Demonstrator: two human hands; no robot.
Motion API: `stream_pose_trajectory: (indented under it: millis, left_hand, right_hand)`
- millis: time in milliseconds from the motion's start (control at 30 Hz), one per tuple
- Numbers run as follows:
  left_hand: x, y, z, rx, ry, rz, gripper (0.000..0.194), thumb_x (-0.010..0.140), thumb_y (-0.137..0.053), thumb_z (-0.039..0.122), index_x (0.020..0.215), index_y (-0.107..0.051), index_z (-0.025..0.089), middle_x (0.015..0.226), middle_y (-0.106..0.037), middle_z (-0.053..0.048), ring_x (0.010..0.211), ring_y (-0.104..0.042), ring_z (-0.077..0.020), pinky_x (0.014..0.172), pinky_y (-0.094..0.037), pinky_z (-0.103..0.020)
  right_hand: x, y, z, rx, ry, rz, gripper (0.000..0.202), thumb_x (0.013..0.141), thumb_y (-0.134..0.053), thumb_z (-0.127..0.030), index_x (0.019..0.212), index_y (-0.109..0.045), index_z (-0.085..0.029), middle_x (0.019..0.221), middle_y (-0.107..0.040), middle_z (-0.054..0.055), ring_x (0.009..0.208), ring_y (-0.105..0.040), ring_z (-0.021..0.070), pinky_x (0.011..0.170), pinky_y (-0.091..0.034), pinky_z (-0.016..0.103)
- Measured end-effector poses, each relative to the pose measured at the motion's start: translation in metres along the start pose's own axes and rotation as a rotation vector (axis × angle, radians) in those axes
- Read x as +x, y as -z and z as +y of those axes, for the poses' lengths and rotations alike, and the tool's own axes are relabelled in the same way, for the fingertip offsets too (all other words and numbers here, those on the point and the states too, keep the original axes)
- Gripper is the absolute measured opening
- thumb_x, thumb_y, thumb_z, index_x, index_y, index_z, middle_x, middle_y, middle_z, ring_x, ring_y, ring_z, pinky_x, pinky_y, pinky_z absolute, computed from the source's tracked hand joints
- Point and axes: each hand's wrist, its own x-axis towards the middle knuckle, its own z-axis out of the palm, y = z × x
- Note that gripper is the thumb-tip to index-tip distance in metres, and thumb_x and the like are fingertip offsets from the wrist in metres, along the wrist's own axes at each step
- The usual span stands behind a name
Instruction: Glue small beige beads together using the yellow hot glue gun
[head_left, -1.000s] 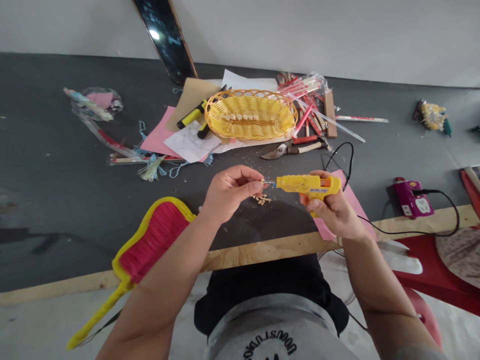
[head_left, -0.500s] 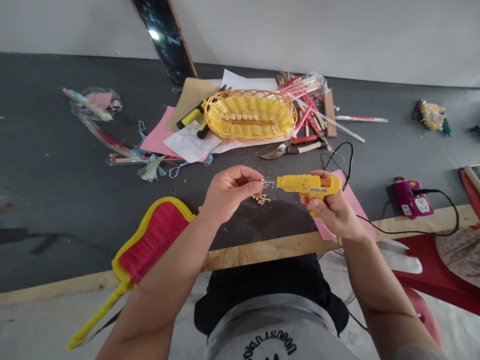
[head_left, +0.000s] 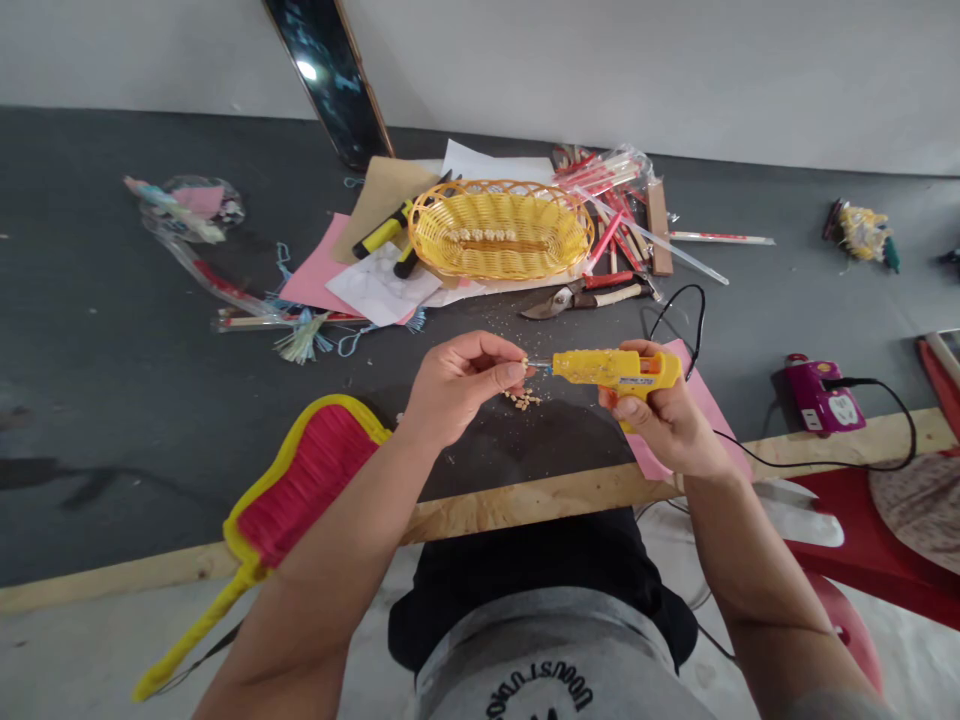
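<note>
My right hand (head_left: 667,415) is wrapped round the handle of a yellow glue gun (head_left: 600,367), its nozzle pointing left. The nozzle tip meets the pinched fingertips of my left hand (head_left: 472,380). Between those fingertips is a tiny pale beige piece (head_left: 526,364), mostly hidden by the thumb and finger. Just below lies a small heap of similar pale pieces (head_left: 525,399) on the dark tabletop, with crumbs scattered around. Beyond my hands, a yellow woven basket (head_left: 502,262) holds a row of small pale clusters (head_left: 484,235).
Pruning shears (head_left: 589,296) lie before the basket, with red-and-white sticks (head_left: 615,235) to its right. A phone (head_left: 330,85) leans at the back. The gun's black cord runs to a purple power adapter (head_left: 825,397). A red-and-yellow fan (head_left: 307,480) overhangs the table's front edge at left.
</note>
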Motion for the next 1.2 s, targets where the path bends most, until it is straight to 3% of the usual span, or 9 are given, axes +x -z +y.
stream_pose_trajectory:
  millis: [300, 433, 600, 700, 800, 900, 967, 1067, 1200]
  left_hand:
    - [0.000, -0.001, 0.001, 0.009, 0.001, 0.017, 0.024, 0.062, -0.092, 0.032, 0.075, -0.075, 0.019, 0.068, -0.075, -0.003, 0.057, -0.068, -0.0145, 0.059, -0.060, -0.027]
    - [0.003, -0.001, 0.001, -0.025, -0.007, 0.084, 0.024, 0.063, -0.091, 0.029, 0.077, -0.075, 0.018, 0.070, -0.076, -0.003, 0.057, -0.067, -0.0122, 0.059, -0.058, -0.024]
    - [0.006, -0.001, 0.002, -0.071, 0.000, 0.187, 0.027, 0.061, -0.091, 0.029, 0.079, -0.074, 0.017, 0.071, -0.077, -0.003, 0.061, -0.068, -0.0117, 0.061, -0.059, -0.023]
    - [0.007, -0.001, 0.003, -0.071, -0.004, 0.189, 0.030, 0.060, -0.092, 0.031, 0.079, -0.073, 0.017, 0.071, -0.076, -0.003, 0.063, -0.070, -0.0129, 0.062, -0.059, -0.024]
    - [0.007, -0.001, 0.004, -0.062, -0.006, 0.192, 0.033, 0.059, -0.093, 0.033, 0.079, -0.072, 0.017, 0.071, -0.076, -0.003, 0.065, -0.070, -0.0142, 0.062, -0.060, -0.025]
    - [0.006, -0.002, 0.003, -0.063, -0.004, 0.196, 0.033, 0.059, -0.092, 0.033, 0.079, -0.072, 0.017, 0.072, -0.076, -0.003, 0.066, -0.071, -0.0151, 0.062, -0.060, -0.026]
    - [0.006, -0.002, 0.003, -0.069, 0.002, 0.193, 0.032, 0.059, -0.092, 0.033, 0.079, -0.073, 0.017, 0.072, -0.076, -0.003, 0.065, -0.071, -0.0150, 0.062, -0.060, -0.026]
    - [0.006, -0.002, 0.002, -0.073, 0.006, 0.195, 0.031, 0.060, -0.092, 0.031, 0.079, -0.073, 0.017, 0.072, -0.076, -0.003, 0.064, -0.070, -0.0138, 0.062, -0.060, -0.025]
    - [0.006, -0.002, 0.001, -0.069, -0.015, 0.199, 0.029, 0.062, -0.091, 0.030, 0.080, -0.073, 0.017, 0.073, -0.077, -0.003, 0.062, -0.068, -0.0122, 0.062, -0.059, -0.024]
  right_hand:
    - [0.001, 0.002, -0.002, 0.041, -0.021, 0.038, 0.051, 0.094, -0.063, -0.052, 0.129, -0.038, -0.026, 0.100, -0.066, 0.007, 0.075, -0.063, 0.0159, 0.058, -0.050, 0.028]
    - [0.007, 0.018, -0.008, 0.011, -0.117, 0.046, 0.039, 0.096, -0.057, -0.057, 0.114, -0.045, -0.024, 0.092, -0.067, 0.004, 0.062, -0.057, 0.0121, 0.051, -0.047, 0.026]
    - [0.019, 0.050, 0.000, -0.107, -0.251, 0.158, 0.045, 0.091, -0.062, -0.062, 0.105, -0.046, -0.022, 0.082, -0.062, 0.001, 0.060, -0.060, 0.0123, 0.053, -0.050, 0.027]
    - [0.026, 0.067, 0.010, -0.313, -0.328, 0.200, 0.046, 0.093, -0.059, -0.058, 0.115, -0.045, -0.021, 0.079, -0.063, 0.001, 0.061, -0.061, 0.0162, 0.056, -0.050, 0.031]
    - [0.028, 0.072, 0.010, -0.791, -0.351, 0.285, 0.036, 0.094, -0.059, -0.044, 0.118, -0.053, -0.018, 0.085, -0.068, 0.007, 0.072, -0.065, 0.0241, 0.067, -0.052, 0.040]
    - [0.025, 0.059, 0.001, -1.142, -0.153, 0.381, 0.026, 0.091, -0.061, -0.030, 0.113, -0.063, -0.018, 0.105, -0.070, 0.015, 0.098, -0.065, 0.0335, 0.089, -0.050, 0.053]
    - [0.023, 0.039, -0.005, -1.144, 0.047, 0.381, 0.023, 0.093, -0.058, -0.025, 0.114, -0.066, -0.020, 0.114, -0.069, 0.016, 0.108, -0.062, 0.0338, 0.096, -0.049, 0.054]
    - [0.024, -0.001, -0.007, -0.909, 0.208, 0.109, 0.018, 0.096, -0.057, -0.021, 0.109, -0.069, -0.024, 0.107, -0.071, 0.011, 0.103, -0.065, 0.0274, 0.091, -0.053, 0.044]
    - [0.037, -0.044, -0.001, -0.844, 0.227, -0.175, 0.018, 0.097, -0.056, -0.016, 0.105, -0.071, -0.022, 0.104, -0.071, 0.010, 0.097, -0.065, 0.0246, 0.091, -0.054, 0.041]
